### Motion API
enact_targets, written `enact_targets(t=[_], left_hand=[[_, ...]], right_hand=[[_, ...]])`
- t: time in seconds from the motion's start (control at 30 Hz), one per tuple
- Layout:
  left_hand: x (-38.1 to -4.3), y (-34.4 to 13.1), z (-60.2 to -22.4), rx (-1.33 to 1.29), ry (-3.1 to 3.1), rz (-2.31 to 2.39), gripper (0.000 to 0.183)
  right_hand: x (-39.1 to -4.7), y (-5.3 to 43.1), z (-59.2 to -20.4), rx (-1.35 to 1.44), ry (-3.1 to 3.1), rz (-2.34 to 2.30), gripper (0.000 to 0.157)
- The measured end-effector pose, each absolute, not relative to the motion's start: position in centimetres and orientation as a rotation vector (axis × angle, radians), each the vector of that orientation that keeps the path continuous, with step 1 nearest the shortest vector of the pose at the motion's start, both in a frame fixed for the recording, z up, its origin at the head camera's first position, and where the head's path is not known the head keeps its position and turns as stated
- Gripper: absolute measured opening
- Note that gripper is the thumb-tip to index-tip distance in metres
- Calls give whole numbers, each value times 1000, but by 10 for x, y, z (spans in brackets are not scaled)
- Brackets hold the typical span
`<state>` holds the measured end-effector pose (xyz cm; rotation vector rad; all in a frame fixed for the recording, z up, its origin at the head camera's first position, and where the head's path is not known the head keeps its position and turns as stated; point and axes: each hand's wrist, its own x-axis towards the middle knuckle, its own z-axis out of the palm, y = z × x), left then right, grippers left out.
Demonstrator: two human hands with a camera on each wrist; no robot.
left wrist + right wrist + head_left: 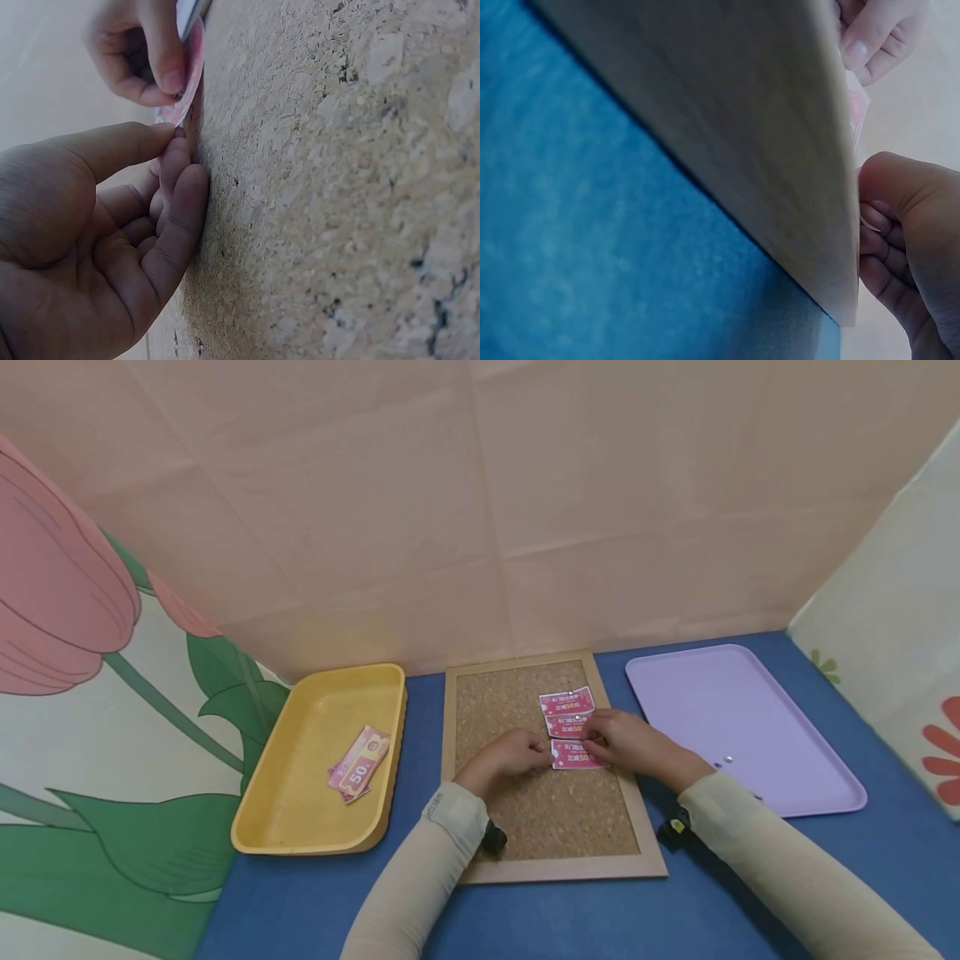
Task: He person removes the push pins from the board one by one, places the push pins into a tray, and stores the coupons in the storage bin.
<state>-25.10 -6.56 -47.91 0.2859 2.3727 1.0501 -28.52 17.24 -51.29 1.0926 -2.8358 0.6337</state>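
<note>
A pink coupon [567, 755], the lowest of three in a column, lies on the framed corkboard [517, 814]. My left hand [517, 752] pinches its left edge between thumb and finger. In the left wrist view the coupon [196, 64] bows slightly off the cork. My right hand [622, 741] is at its upper right, thumb and fingertip together at the coupon's face on a tiny dark thing, seemingly a thumbtack [178, 96], mostly hidden by the fingers. Above, the middle coupon [562, 727] and top coupon [566, 702] bear small shiny tacks.
Left of the board stands a yellow tray [262, 793] holding several loose coupons [360, 764]. At right a lilac tray [720, 693] has a few small tacks [728, 759] near its front left, partly behind the right sleeve. A blue cloth [555, 918] covers the table.
</note>
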Motion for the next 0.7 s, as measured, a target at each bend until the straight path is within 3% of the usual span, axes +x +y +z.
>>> enact_targets(t=[0.7], left_hand=[[-253, -66, -483, 301, 2383, 1052, 26]], right_hand=[[-285, 172, -514, 1092, -2797, 644, 9]])
